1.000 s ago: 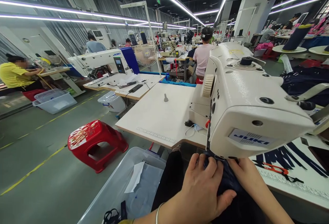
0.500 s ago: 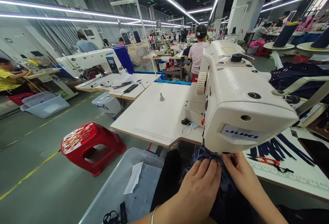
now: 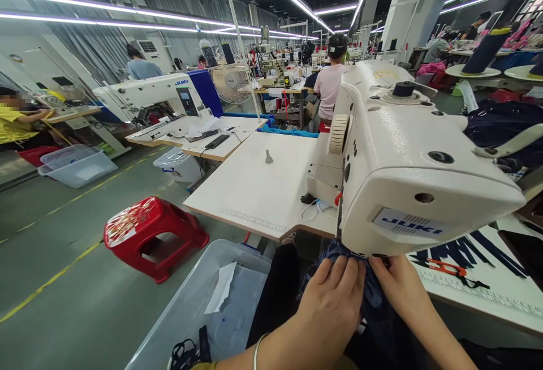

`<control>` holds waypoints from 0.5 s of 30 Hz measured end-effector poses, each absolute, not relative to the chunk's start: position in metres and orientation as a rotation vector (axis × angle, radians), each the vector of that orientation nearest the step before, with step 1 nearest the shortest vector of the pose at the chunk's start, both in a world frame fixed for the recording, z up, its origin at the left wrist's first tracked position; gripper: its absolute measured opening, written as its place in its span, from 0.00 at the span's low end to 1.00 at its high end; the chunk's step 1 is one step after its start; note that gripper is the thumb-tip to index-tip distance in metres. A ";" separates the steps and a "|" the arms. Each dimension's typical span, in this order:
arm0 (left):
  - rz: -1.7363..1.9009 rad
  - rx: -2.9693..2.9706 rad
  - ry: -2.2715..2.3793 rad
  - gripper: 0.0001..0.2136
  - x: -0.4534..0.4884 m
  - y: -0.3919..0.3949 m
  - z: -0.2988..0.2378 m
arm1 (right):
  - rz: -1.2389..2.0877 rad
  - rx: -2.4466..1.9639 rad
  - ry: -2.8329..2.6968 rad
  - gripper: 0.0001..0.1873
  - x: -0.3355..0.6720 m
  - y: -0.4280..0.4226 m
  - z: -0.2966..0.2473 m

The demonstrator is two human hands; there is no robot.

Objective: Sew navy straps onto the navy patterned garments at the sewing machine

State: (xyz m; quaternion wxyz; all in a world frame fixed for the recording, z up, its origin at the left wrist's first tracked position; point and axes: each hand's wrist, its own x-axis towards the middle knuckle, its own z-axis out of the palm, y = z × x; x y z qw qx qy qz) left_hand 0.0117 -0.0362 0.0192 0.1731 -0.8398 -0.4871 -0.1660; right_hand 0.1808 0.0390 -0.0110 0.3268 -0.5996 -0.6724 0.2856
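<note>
Both hands grip bunched navy fabric (image 3: 375, 296) right under the white sewing machine (image 3: 407, 172) head; left hand (image 3: 333, 308) pinches it from the left, right hand (image 3: 396, 288) from the right; needle hidden, so stitching progress unclear; looks mid-seam, fabric mostly in lap.

The way upward is blocked by the sewing machine head (image 3: 407, 160). Left of it, bare table (image 3: 258, 189) is left open, interrupted only by a small peg (image 3: 268, 157).
</note>
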 end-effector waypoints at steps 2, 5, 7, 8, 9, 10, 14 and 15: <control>-0.462 -2.376 -1.376 0.19 0.012 -0.036 0.018 | 0.739 -1.577 -1.766 0.18 0.181 0.039 -0.011; -0.448 -2.367 -1.364 0.19 0.011 -0.036 0.016 | 0.753 -1.597 -1.760 0.20 0.181 0.039 -0.010; -0.443 -2.372 -1.359 0.19 0.011 -0.036 0.016 | 0.769 -1.612 -1.748 0.21 0.180 0.040 -0.009; -0.446 -2.374 -1.357 0.19 0.011 -0.036 0.016 | 0.778 -1.615 -1.741 0.21 0.180 0.040 -0.008; -0.452 -2.375 -1.356 0.19 0.011 -0.036 0.016 | 0.785 -1.617 -1.733 0.21 0.180 0.040 -0.008; -0.459 -2.375 -1.356 0.19 0.011 -0.036 0.017 | 0.791 -1.617 -1.726 0.21 0.179 0.040 -0.007; -0.461 -2.381 -1.362 0.19 0.011 -0.036 0.017 | 0.814 -1.613 -1.707 0.22 0.179 0.040 -0.007; -0.461 -2.382 -1.365 0.19 0.011 -0.036 0.017 | 0.820 -1.613 -1.702 0.22 0.179 0.040 -0.008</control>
